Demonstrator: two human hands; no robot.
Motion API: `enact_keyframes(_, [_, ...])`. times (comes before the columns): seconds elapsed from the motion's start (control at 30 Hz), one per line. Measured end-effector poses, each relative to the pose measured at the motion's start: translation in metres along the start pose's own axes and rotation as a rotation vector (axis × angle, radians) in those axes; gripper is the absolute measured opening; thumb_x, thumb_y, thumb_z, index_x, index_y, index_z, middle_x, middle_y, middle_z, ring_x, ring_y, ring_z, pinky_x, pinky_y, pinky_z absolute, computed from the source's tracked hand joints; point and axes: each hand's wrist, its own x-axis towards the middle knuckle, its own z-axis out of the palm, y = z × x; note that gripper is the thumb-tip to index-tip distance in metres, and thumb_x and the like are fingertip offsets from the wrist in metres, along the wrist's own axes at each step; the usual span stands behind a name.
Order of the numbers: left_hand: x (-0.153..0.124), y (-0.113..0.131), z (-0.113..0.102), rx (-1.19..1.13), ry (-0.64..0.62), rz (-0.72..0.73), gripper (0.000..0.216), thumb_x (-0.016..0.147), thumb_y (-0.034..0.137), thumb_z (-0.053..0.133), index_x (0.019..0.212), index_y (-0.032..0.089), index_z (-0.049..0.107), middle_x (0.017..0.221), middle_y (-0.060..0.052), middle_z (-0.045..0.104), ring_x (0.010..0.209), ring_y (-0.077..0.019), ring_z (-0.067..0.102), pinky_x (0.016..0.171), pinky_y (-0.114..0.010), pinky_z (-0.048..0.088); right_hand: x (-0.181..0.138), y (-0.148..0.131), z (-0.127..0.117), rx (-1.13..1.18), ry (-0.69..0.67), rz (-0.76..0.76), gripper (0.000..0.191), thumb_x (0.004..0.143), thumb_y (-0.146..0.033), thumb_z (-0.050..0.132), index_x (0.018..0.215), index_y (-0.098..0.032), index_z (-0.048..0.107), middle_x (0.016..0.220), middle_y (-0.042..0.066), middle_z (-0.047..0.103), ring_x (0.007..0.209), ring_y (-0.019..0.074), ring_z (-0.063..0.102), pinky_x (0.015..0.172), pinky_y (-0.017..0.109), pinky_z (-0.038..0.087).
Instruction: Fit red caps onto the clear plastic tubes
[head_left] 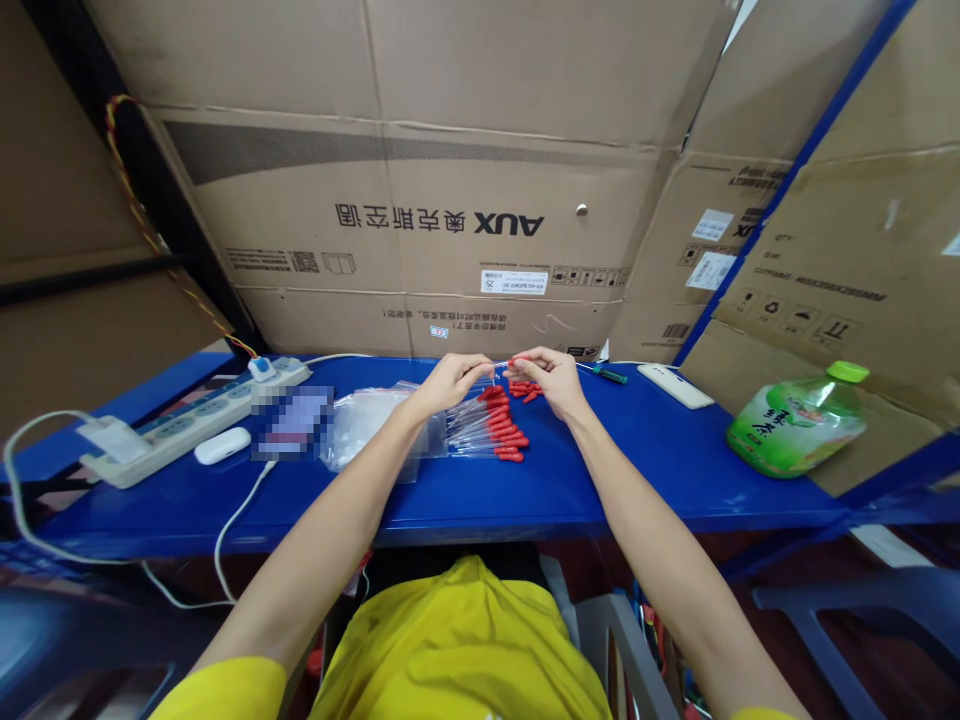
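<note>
Near the back of the blue table, my left hand is closed in a pinch on a thin clear dropper tube. Close by on the right, my right hand pinches a red rubber bulb at the tube's end. How far the bulb sits on the tube is too small to tell. Below the hands lies a pile of droppers, clear tubes pointing left and red bulbs right. Several loose red bulbs lie beside my right fingers. Clear plastic bags lie under and behind my left forearm.
On the left are a power strip, a white earbud case and a phone with its cable. A green screwdriver, a white flat device and a green bottle stand or lie right. Cardboard walls the back.
</note>
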Motion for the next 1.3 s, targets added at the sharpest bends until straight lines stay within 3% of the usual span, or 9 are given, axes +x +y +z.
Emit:
enact_keyframes(0.33, [0.0,-0.007,0.003,-0.045,-0.01,0.0,0.044,0.107,0.046,0.045,0.094,0.013,0.072,0.088,-0.006,0.075,0.079,-0.0172,0.064,0.078,-0.028,0.046,0.001,0.003,-0.001,-0.003,0.009,0.013,0.042,0.063,-0.053,0.094,0.084,-0.021,0.078,0.079,0.006,0.081,0.079,0.0293,0.081,0.082,0.043,0.068])
enact_keyframes(0.6, [0.0,-0.007,0.004,-0.048,-0.011,-0.006,0.046,0.107,0.048,0.045,0.093,0.014,0.072,0.085,-0.004,0.073,0.074,-0.0157,0.061,0.073,-0.027,0.043,0.002,0.003,-0.005,0.011,-0.057,0.038,0.041,0.061,-0.051,0.096,0.082,-0.021,0.077,0.08,0.006,0.081,0.078,0.0284,0.081,0.085,0.045,0.067])
enact_keyframes(0.93, [0.0,-0.006,0.005,0.274,0.141,0.001,0.04,0.105,0.048,0.051,0.103,0.017,0.075,0.094,-0.007,0.075,0.074,-0.0164,0.062,0.069,-0.027,0.039,0.006,0.003,-0.009,-0.113,-0.058,0.014,0.045,0.067,-0.054,0.092,0.095,-0.021,0.077,0.085,0.005,0.081,0.08,0.0271,0.08,0.084,0.042,0.066])
enact_keyframes(1.13, [-0.003,-0.006,0.003,0.298,0.005,-0.07,0.044,0.108,0.052,0.041,0.105,0.022,0.073,0.092,-0.004,0.076,0.081,-0.0188,0.067,0.071,-0.027,0.04,0.007,0.007,-0.013,-0.124,-0.091,0.021,0.043,0.067,-0.054,0.092,0.09,-0.02,0.078,0.084,0.006,0.081,0.08,0.0263,0.08,0.085,0.042,0.065])
enact_keyframes(1.3, [-0.003,-0.008,0.003,0.259,-0.048,-0.009,0.048,0.11,0.049,0.035,0.096,0.019,0.07,0.085,-0.004,0.074,0.075,-0.0181,0.065,0.069,-0.027,0.037,0.006,0.009,-0.012,-0.09,-0.089,0.029,0.043,0.064,-0.054,0.093,0.087,-0.02,0.078,0.084,0.007,0.081,0.08,0.0276,0.08,0.083,0.042,0.066])
